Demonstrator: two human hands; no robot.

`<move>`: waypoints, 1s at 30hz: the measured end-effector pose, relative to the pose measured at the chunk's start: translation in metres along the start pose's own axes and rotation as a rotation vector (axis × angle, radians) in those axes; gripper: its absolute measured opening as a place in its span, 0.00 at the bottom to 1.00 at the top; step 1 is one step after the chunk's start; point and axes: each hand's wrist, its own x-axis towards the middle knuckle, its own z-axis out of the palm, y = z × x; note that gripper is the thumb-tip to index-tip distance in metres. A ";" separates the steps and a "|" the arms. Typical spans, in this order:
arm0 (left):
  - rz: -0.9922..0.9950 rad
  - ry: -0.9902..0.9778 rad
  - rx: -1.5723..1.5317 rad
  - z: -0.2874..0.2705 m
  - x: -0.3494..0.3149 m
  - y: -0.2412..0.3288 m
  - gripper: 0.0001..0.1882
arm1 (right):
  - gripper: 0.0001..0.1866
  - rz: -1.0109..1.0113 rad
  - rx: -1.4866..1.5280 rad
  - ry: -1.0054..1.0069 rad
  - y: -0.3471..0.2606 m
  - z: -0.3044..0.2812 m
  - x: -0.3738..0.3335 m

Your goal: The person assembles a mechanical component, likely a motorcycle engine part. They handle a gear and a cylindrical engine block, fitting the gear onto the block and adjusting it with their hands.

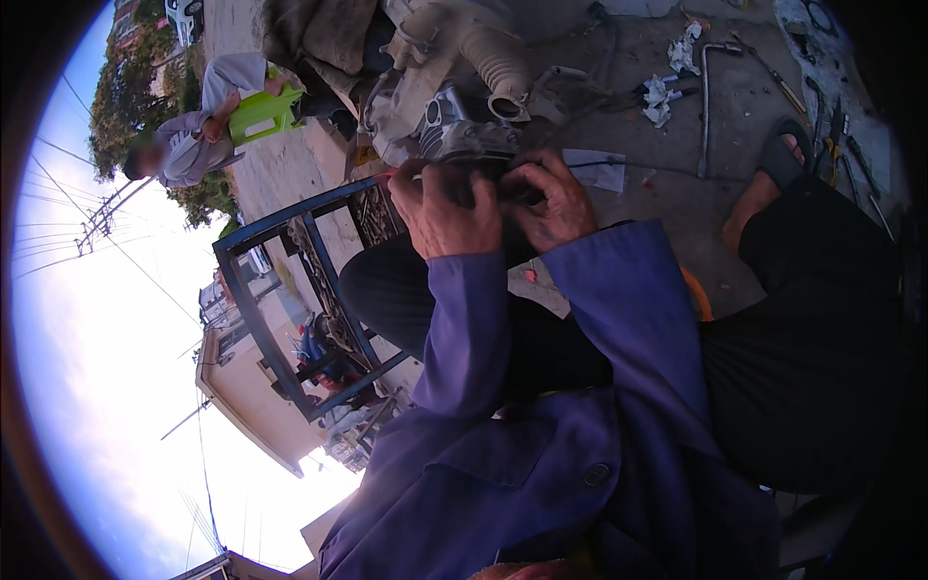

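A greasy metal engine part (469, 128), silver-grey with a round opening, lies in front of me at the top middle. Both my hands meet at its near edge. The fingers of my left hand (449, 208) are curled in against that edge. Close beside it on the right, my right hand (556, 201) also has bent, pinched fingers. Whatever lies between my fingertips is hidden by the hands and in shadow. Just beyond the metal part is a dusty ribbed rubber hose (493, 63) with an open end.
A blue metal frame (261, 300) stands left of my knee. To the right lie an L-shaped wrench (705, 121), crumpled foil-like scraps (660, 100) and several hand tools (837, 145) near my sandalled foot (785, 150). A person (198, 140) sits at the far left by a green chair (266, 114).
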 end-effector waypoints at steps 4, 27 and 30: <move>0.072 0.013 0.024 -0.002 -0.001 0.000 0.11 | 0.14 0.059 0.080 0.003 0.000 0.001 0.000; 0.119 -0.016 -0.106 0.000 -0.016 -0.013 0.16 | 0.15 0.125 0.072 0.019 -0.001 -0.003 0.001; 0.130 -0.056 -0.115 -0.002 -0.014 -0.014 0.16 | 0.14 0.158 0.138 0.012 0.003 -0.006 0.002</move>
